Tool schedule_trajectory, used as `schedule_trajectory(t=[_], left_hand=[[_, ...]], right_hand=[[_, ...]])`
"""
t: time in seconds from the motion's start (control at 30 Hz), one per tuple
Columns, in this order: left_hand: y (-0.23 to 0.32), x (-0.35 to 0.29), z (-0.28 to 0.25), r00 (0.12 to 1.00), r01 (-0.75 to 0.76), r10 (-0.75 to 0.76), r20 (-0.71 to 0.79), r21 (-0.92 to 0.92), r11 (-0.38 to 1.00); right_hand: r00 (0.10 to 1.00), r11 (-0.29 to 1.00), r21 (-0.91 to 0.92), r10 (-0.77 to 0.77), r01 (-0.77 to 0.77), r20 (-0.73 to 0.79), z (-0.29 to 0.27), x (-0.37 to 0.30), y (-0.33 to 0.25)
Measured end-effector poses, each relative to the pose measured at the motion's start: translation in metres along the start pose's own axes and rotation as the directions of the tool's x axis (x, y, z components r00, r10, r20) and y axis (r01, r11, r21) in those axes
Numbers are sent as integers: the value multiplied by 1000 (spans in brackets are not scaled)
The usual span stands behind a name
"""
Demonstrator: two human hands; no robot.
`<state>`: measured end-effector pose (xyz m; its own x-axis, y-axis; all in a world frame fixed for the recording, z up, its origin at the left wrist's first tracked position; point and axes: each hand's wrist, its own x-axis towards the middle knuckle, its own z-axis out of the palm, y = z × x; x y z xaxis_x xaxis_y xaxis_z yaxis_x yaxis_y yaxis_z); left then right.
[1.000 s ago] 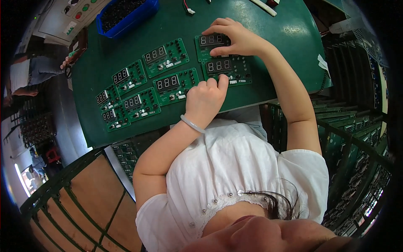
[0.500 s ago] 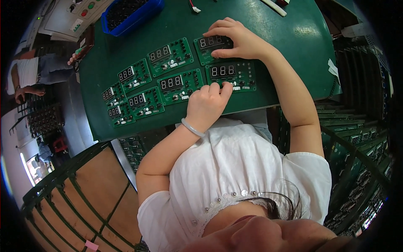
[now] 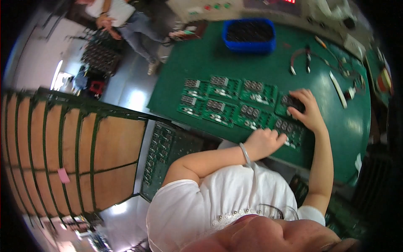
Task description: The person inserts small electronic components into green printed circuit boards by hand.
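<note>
Several green circuit boards with three-digit displays lie in two rows on the green table [image 3: 189,50]. My right hand [image 3: 311,112] rests over the far row's rightmost circuit board [image 3: 282,108], its thumb and fingers spread apart across the dark display. My left hand [image 3: 264,143], with a pale bangle at the wrist, is closed, its fingers curled at the near edge of the near row's rightmost circuit board [image 3: 297,135]. Whatever is in these fingers is too small and blurred to make out. Left of it lies another circuit board [image 3: 250,115], untouched.
A blue bin [image 3: 249,47] of small black parts stands at the back. Wires [image 3: 308,59] and a white stick-like tool [image 3: 338,89] lie at the right. A slatted rack [image 3: 90,159] is at my left, beside a board-filled panel [image 3: 157,161]. Another person [image 3: 138,31] stands beyond the table's left side.
The view has swung left, so the boards and blue bin appear farther right and more of the rack shows. Both hands stay at the same two boards.
</note>
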<state>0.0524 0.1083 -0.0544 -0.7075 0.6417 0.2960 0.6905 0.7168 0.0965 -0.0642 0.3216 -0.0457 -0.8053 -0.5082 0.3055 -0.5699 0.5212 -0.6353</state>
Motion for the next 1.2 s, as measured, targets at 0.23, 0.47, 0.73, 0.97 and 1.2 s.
schedule_trajectory(t=[0.23,0.47,0.73,0.97,1.2], left_hand=[[-12,-7,-6,956,180,-285,-65,-637,749],[-48,8,-25,738,242,-100,668,-400,-884],[-43,33,-21,715,36,-220,664,-349,-936],[-40,41,-29,821,70,-173,544,-396,-915],[-44,41,-12,860,54,-149,488,-377,-925]], right_hand=[[985,997,76,-2,15,-170,-3,-7,-32],[996,957,278,-65,81,-66,-10,-6,-109],[977,977,-12,-212,212,12,-2,1,-122],[960,941,-191,-279,278,26,-3,5,-122],[945,902,-289,-323,322,45,-7,14,-115]])
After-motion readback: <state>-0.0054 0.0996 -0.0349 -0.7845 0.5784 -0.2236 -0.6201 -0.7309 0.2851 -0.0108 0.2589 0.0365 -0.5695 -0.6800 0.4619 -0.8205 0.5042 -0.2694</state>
